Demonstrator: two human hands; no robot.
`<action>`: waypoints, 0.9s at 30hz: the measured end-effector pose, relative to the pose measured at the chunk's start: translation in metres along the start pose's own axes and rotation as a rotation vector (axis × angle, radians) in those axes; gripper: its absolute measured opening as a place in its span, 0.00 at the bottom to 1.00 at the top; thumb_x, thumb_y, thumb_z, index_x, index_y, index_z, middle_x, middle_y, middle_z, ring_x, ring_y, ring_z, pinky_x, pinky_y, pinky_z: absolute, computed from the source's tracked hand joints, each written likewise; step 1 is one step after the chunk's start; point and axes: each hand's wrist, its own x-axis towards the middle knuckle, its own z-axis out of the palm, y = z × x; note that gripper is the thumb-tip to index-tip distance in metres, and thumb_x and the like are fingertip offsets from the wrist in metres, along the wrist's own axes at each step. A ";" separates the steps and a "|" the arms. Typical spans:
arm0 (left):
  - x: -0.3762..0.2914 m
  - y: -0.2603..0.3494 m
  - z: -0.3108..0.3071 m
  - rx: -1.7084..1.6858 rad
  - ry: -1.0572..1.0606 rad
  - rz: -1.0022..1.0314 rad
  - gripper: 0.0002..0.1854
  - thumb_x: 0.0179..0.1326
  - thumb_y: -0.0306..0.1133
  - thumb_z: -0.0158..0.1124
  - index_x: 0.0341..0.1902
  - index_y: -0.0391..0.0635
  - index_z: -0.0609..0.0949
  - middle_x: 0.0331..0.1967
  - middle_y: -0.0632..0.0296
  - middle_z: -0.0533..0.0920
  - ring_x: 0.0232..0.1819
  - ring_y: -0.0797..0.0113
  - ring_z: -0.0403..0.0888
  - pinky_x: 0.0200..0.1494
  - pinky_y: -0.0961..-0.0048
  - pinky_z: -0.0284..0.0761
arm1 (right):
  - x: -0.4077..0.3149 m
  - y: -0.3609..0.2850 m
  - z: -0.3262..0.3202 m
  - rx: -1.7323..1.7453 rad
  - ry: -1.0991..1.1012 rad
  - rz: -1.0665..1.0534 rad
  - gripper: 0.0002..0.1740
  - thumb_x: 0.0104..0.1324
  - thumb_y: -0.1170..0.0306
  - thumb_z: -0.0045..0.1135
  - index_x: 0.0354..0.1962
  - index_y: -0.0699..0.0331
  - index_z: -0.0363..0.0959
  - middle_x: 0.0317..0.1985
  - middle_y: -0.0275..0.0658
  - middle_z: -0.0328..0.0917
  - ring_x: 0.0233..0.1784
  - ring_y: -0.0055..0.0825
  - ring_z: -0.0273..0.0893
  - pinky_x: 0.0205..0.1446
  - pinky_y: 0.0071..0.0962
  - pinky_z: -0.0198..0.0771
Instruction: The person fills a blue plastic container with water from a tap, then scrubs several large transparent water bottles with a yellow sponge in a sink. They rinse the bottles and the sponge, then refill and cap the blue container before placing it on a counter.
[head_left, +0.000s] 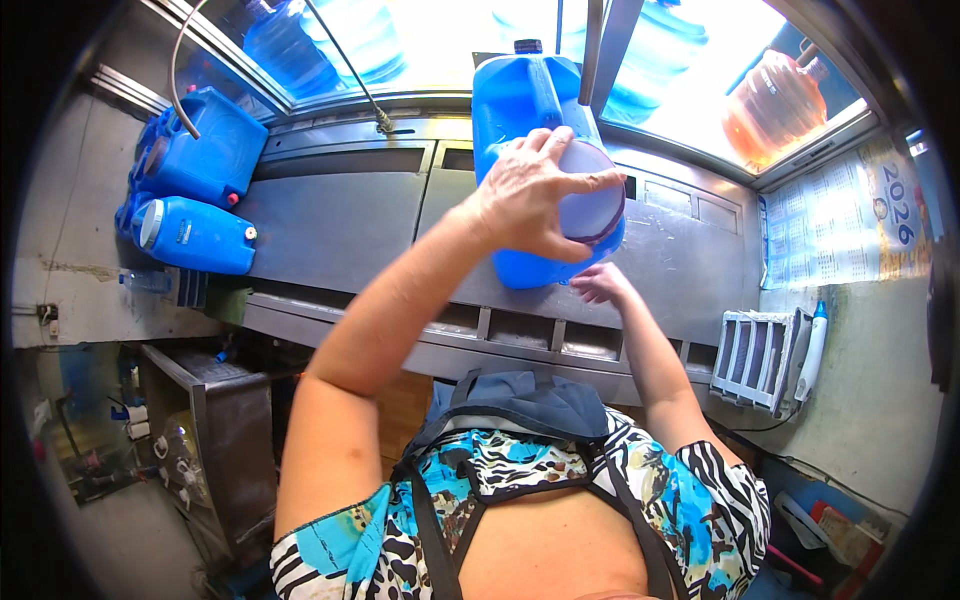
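A blue plastic water container (517, 97) stands on the metal counter in front of me, with a moulded handle and a small dark cap (528, 46) at its far end. My left hand (529, 187) spreads over its large round white lid (589, 191), fingers and thumb gripping the dark-edged rim. Low at the container's near side is my right hand (600, 285), its fingers partly curled. Whether those fingertips touch the container or hold a small part there is hidden.
More blue containers (199, 232) with spigots crowd the left end of the stainless-steel counter (337, 225). Large water bottles (776, 105) stand behind the window. A metal rod (590, 52) hangs close to the container. At right are a slotted white rack (754, 360) and a wall calendar (840, 217).
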 end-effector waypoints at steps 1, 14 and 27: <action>0.003 -0.006 -0.002 -0.038 -0.041 0.026 0.47 0.35 0.63 0.73 0.67 0.81 0.71 0.65 0.33 0.66 0.67 0.33 0.64 0.65 0.43 0.65 | -0.006 -0.018 -0.017 -0.215 0.129 0.040 0.15 0.62 0.60 0.66 0.39 0.63 0.82 0.27 0.36 0.83 0.26 0.23 0.81 0.29 0.27 0.75; -0.003 0.056 0.025 0.023 0.300 -0.507 0.69 0.38 0.60 0.76 0.77 0.40 0.46 0.61 0.28 0.67 0.65 0.31 0.66 0.66 0.40 0.59 | -0.128 -0.212 -0.048 0.168 0.246 -1.285 0.32 0.74 0.47 0.41 0.53 0.66 0.78 0.59 0.49 0.75 0.66 0.41 0.68 0.69 0.40 0.61; -0.013 -0.010 0.016 -0.307 0.443 0.013 0.69 0.30 0.67 0.77 0.73 0.41 0.54 0.65 0.41 0.68 0.65 0.41 0.68 0.66 0.44 0.62 | -0.156 -0.211 -0.023 0.408 0.570 -0.911 0.35 0.75 0.44 0.35 0.61 0.65 0.70 0.51 0.47 0.77 0.57 0.36 0.75 0.67 0.37 0.65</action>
